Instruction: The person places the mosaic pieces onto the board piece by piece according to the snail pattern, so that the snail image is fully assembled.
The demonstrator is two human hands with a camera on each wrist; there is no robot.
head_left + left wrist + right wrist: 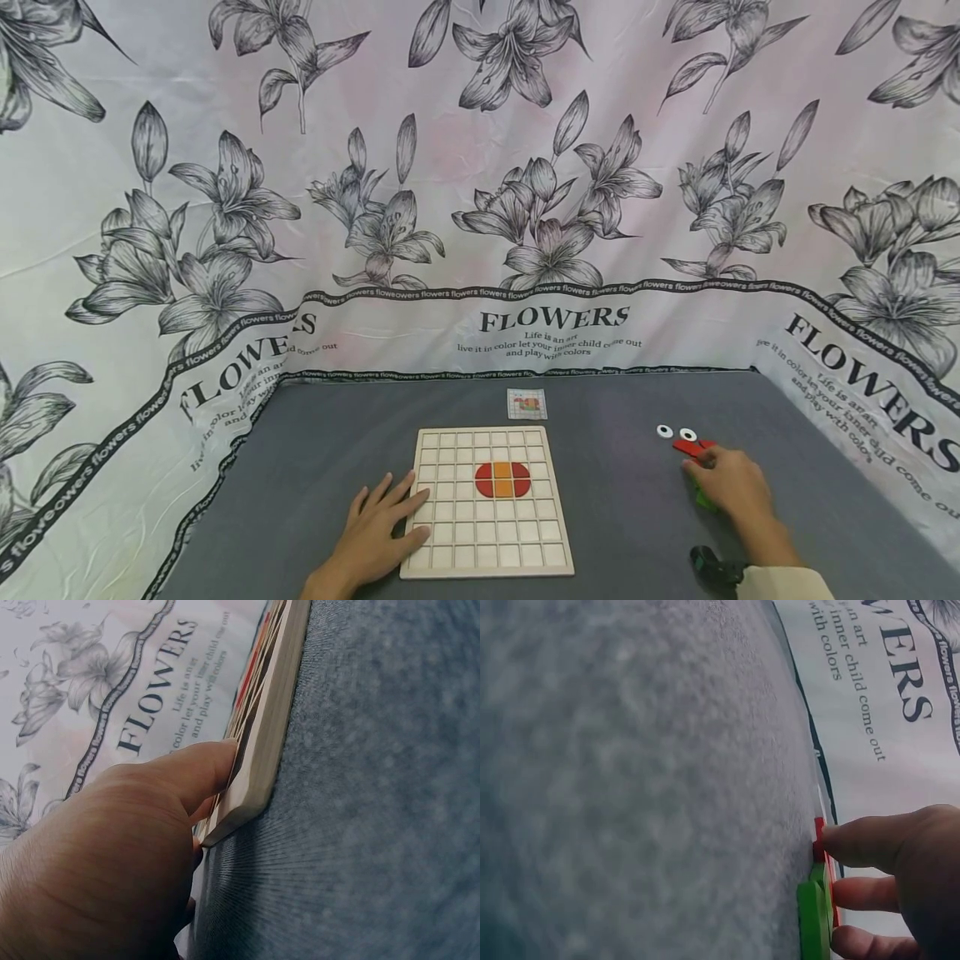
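Observation:
A wooden grid board (pixel 450 533) lies on the grey table. Two orange squares (pixel 502 470) sit in its cells, flanked by red rounded corner pieces (pixel 484 486). My left hand (pixel 375 533) rests over the board's left edge, fingers spread and fairly straight; the left wrist view shows the thumb (pixel 214 761) on top of the rim. On the right, my right hand (pixel 738 492) touches loose red pieces (pixel 688 448) with extended fingers. Green pieces (pixel 705 500) lie under that hand, partly hidden, and appear as green blocks (pixel 814 919) beside the fingertips in the right wrist view.
Two white discs with black dots, like eyes (pixel 664 431), lie just beyond the red pieces. Behind the board is a small picture card (pixel 527 404). A flower-printed cloth (pixel 555 333) walls the table at the back and sides. A dark device (pixel 716 568) sits by my right wrist.

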